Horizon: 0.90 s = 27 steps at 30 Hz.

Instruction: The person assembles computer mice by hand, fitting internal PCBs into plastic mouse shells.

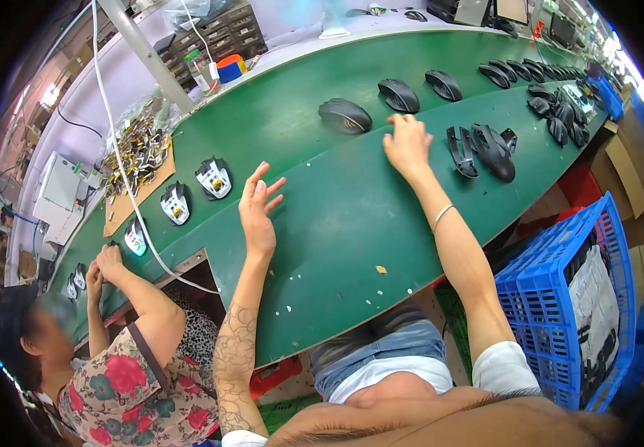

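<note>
My left hand (259, 212) is raised over the green work surface (337, 216), its fingers spread and nothing in it. Farther to the right, my right hand (408, 143) reaches out with loosely bent fingers and holds nothing that I can see. Just beyond its fingertips stand a black computer mouse (345, 115) with a gold-toned mark, a second black mouse (399, 96) and a third black mouse (443, 86). Right of my right forearm lie a black mouse cover (494, 154) and a slim black curved shell part (462, 153).
More black mice (559, 115) are bunched at the far right. Opened white mouse bodies (213, 178) stand on the left, near a pile of small parts (139, 153) on cardboard. A co-worker (125, 372) sits at left. Beside me stands a blue crate (545, 298). A white cable (116, 149) hangs down.
</note>
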Motion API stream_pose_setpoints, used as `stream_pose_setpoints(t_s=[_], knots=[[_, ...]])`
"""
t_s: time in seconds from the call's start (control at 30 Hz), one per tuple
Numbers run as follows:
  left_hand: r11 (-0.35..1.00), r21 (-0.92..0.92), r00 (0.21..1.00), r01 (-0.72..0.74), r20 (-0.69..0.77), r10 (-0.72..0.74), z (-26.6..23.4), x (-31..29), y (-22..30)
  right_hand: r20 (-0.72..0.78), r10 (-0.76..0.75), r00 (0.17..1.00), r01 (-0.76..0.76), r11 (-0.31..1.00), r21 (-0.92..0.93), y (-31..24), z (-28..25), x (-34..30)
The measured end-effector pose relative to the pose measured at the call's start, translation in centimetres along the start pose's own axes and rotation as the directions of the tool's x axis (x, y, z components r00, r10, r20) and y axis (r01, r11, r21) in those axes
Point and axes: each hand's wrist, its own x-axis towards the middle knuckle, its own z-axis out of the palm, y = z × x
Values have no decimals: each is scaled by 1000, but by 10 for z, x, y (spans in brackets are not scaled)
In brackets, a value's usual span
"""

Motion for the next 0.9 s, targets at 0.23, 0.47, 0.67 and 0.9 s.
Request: stream_pose_setpoints(t_s=[0.23, 0.47, 0.67, 0.9], knots=[[999, 48, 1000, -2, 25, 0, 1, -2, 3, -21, 323, 946, -313, 895, -319, 11, -27, 2], [999, 49, 999, -2, 34, 0, 4, -4, 0, 52, 402, 914, -373, 885, -280, 23, -27, 7], [1000, 27, 998, 11, 57, -13, 10, -2, -2, -36, 235, 971, -237, 952, -196, 32, -32, 8], [994, 79, 997, -70, 18, 69, 5, -4, -8, -199, -278, 940, 304, 946, 113, -11, -31, -4]])
